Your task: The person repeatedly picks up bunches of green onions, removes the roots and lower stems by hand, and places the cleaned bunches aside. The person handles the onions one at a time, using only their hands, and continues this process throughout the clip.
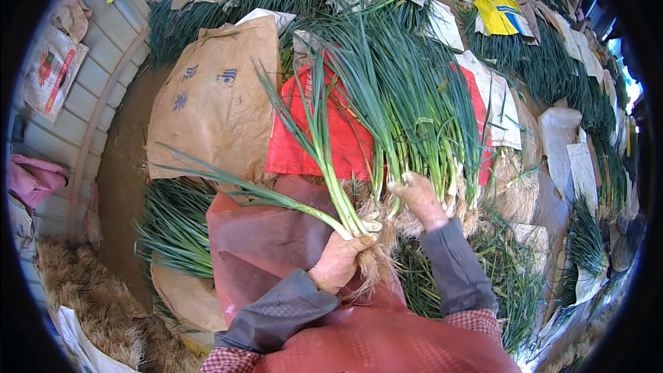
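My left hand point(334, 264) is closed around the root ends of several green onions point(332, 181) above my lap. Their pale roots point(373, 266) hang past my fingers, and one stalk splays off to the left. At the lower edge of a large heap of green onions point(421, 114), my right hand point(420, 197) has its fingers curled against a white stalk point(394, 190). The heap lies on a red sack point(311, 139), leaves pointing away from me and roots toward me. My fingertips are partly hidden.
A brown sack point(210, 97) lies at the left, with more green onions point(181, 224) below it. Loose trimmed leaves point(511, 276) cover the ground by my right forearm. Dry roots point(103, 304) are piled at the lower left beside the pale panel wall point(97, 76). Covered onion heaps point(552, 69) line the right.
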`<action>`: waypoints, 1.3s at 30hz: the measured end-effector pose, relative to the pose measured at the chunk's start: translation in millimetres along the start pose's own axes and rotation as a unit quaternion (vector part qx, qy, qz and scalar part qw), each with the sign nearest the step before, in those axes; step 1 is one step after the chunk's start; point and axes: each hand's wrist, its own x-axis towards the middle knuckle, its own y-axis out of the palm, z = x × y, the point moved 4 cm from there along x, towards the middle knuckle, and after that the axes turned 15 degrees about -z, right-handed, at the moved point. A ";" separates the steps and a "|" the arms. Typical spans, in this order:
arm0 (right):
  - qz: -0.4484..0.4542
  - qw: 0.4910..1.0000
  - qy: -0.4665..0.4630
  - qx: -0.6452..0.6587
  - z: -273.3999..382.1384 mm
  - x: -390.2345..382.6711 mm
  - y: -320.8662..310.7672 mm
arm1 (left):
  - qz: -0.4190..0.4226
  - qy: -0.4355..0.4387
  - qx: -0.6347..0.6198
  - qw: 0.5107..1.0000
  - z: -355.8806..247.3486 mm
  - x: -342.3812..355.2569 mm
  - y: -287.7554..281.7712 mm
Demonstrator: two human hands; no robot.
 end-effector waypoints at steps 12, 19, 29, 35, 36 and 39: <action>0.097 0.932 -0.339 -0.083 12.4 -88.5 -5.8 | 0.018 0.043 0.087 0.995 13.0 -8.8 7.9; 0.037 0.985 -0.016 0.170 10.9 -81.6 -32.0 | 0.020 0.048 0.040 0.998 13.7 -7.8 -3.8; 0.098 0.887 0.095 0.440 -8.2 -46.9 53.6 | 0.026 0.010 -0.011 1.000 9.1 -16.8 -18.2; 0.047 0.855 0.182 0.484 -65.9 -75.4 17.0 | 0.003 -0.008 -0.042 0.999 6.0 -15.5 -11.1; 0.029 0.850 0.176 0.496 -60.7 -69.9 17.3 | 0.008 -0.007 -0.036 0.999 6.7 -15.0 -12.7; 0.118 0.898 0.129 0.405 -1.1 -42.1 43.7 | 0.016 -0.018 -0.015 1.000 11.0 -13.8 -14.7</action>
